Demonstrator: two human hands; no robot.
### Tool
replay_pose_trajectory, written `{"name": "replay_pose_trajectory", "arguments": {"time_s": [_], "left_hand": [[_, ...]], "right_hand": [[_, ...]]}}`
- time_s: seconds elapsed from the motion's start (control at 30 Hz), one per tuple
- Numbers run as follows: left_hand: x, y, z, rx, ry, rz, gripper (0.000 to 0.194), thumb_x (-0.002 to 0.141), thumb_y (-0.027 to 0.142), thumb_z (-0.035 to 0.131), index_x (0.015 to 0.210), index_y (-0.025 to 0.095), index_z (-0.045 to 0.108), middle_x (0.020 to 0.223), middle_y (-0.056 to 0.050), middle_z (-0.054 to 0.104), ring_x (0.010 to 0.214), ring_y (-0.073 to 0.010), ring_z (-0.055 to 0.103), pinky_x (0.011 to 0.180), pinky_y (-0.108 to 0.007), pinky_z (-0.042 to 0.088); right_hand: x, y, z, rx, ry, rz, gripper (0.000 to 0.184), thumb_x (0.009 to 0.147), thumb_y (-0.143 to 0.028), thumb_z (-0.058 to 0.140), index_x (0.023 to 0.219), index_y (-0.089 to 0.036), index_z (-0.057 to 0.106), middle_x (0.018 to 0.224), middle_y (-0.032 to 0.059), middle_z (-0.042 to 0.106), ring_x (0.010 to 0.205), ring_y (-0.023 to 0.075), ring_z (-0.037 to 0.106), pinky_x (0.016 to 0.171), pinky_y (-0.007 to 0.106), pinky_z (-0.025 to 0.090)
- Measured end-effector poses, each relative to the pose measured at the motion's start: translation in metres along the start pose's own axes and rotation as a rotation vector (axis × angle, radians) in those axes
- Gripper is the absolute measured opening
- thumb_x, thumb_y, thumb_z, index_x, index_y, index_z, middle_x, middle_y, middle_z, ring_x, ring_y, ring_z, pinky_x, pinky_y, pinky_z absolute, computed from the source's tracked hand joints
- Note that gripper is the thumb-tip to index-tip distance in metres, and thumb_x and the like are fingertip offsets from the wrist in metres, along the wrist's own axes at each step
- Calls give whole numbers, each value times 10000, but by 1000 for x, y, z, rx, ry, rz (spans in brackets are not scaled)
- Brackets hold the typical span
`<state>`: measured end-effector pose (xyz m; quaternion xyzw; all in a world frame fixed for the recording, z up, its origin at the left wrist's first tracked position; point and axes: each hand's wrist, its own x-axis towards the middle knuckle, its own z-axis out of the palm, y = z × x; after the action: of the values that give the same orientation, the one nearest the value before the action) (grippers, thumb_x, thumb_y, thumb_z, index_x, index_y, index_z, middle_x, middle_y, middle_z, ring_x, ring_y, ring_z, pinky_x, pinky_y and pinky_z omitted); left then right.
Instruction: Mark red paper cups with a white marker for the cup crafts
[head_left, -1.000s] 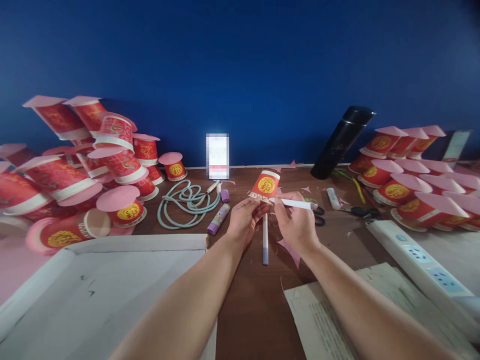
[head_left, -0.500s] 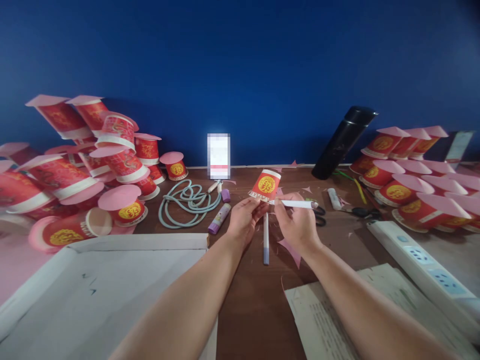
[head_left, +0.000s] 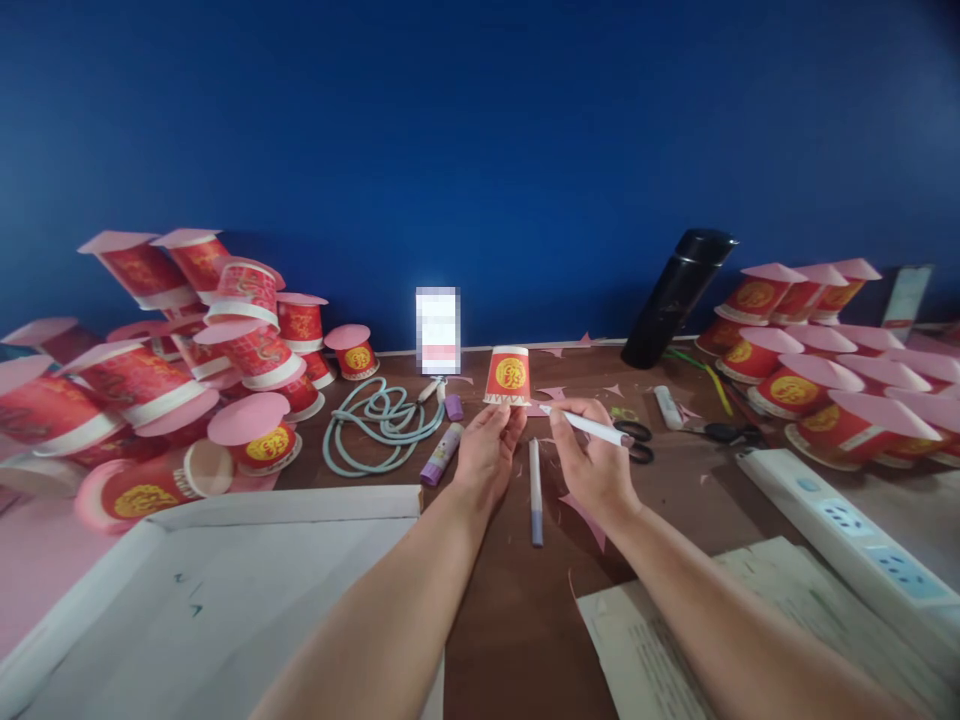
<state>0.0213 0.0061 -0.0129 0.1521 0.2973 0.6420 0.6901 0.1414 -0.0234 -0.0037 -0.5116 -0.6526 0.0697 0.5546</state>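
A red paper cup [head_left: 512,372] with a gold emblem is upside down in my left hand [head_left: 487,448], whose fingers grip it near the lower rim. Dark zigzag marks run along the cup's white band. My right hand [head_left: 596,460] is closed round a white marker pen [head_left: 589,427], its tip pointing left close to that rim; I cannot tell whether it touches. A second marker or pen cap with a grey-blue end [head_left: 535,495] lies on the table between my forearms. Pink paper scraps [head_left: 585,520] lie beneath and beside my right hand.
Cups with pink paper discs are piled at left [head_left: 247,355] and right [head_left: 802,385]. A lit phone [head_left: 438,335], coiled cable [head_left: 375,430], glue stick [head_left: 441,455], scissors [head_left: 637,440], black flask [head_left: 675,300], power strip [head_left: 847,530], white box lid [head_left: 300,590] and printed paper [head_left: 645,650] surround my hands.
The cup has gone from tilted to nearly upright and shifted slightly left. The marker has moved a little away from it and now slants down to the right. The view has shifted slightly.
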Motion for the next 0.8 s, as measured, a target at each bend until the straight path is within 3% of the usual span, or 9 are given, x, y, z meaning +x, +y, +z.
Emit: {"name": "replay_pose_trajectory", "arguments": {"time_s": [0.13,0.23,0.37,0.5,0.63,0.8], "left_hand": [[1,0,1,-16,-17,17,30,751,80,635,747,109,639,802,-44,661,777,-88,653,830,-204,514],[0,0,2,-8,-34,21,25,743,100,652,762,113,642,820,-41,671,792,-92,656,829,-207,511],[-3,-1,4,42,-78,54,86,721,153,692,790,120,654,879,-50,685,862,-115,657,876,-229,491],[-9,-4,7,65,-141,55,118,718,180,701,808,112,666,899,-59,690,891,-119,653,907,-239,472],[-15,-8,9,68,-202,9,157,703,199,721,822,104,682,902,-75,698,856,-118,656,893,-243,477],[-18,-14,9,113,-207,-27,181,685,233,740,795,98,690,842,-77,701,812,-129,658,862,-265,483]], "right_hand": [[-2,2,2,59,-43,53,147,868,-319,534,920,-195,593,904,36,636,855,165,590,780,294,455],[-2,3,5,160,-96,178,183,856,-346,547,940,-202,622,841,25,650,740,145,594,697,276,475],[2,6,10,452,-95,579,255,795,-352,620,1006,-210,650,719,7,665,520,96,545,489,216,468],[9,8,11,914,-1,992,259,740,-197,664,996,-180,627,744,16,689,501,71,565,441,169,493],[14,10,7,1283,-2,1073,129,756,-90,622,881,-124,619,672,5,648,496,51,572,442,125,505],[18,11,3,1428,9,1139,108,823,-51,535,890,-106,599,657,10,622,466,31,551,427,92,495]]}}
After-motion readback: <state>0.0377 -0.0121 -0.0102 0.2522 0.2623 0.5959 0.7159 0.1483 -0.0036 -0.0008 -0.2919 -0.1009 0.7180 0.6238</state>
